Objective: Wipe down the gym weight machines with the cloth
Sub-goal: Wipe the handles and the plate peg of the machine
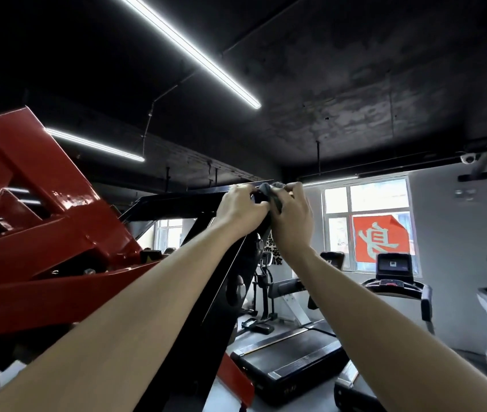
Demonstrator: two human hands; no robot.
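Cloth (pixel 269 192): grey, bunched small, at the top corner of the black frame (pixel 227 295), just past centre toward 1 o'clock; sits between the two hands, touching both.
Left hand (pixel 242 210): reaches up from 7 o'clock; fingers curled tight over the frame's top bar, fingertips and thumb pinching the cloth's left end. Cannot tell whether it clasps the bar as well.
Right hand (pixel 292 219): reaches up from 5 o'clock; back of hand faces the camera, fingers curled in, pinching the cloth's right end; a dark fold of cloth hangs down along its thumb side.
Black frame: glossy sloped upright of the weight machine, runs from 6 o'clock up to the hands, with a crossbar leading off toward 9 o'clock.
Red beams (pixel 43 233): heavy painted steel arms of the machine, crossing at 9 o'clock, just beside the left forearm.
Treadmills (pixel 295 352): several at 3 to 5 o'clock, on the floor well beyond the frame.
Window (pixel 336 221): at 3 o'clock, with a red poster (pixel 380 239) on the glass.
Light strips (pixel 188 52): two lit, on the dark ceiling at 12 and 10 o'clock.
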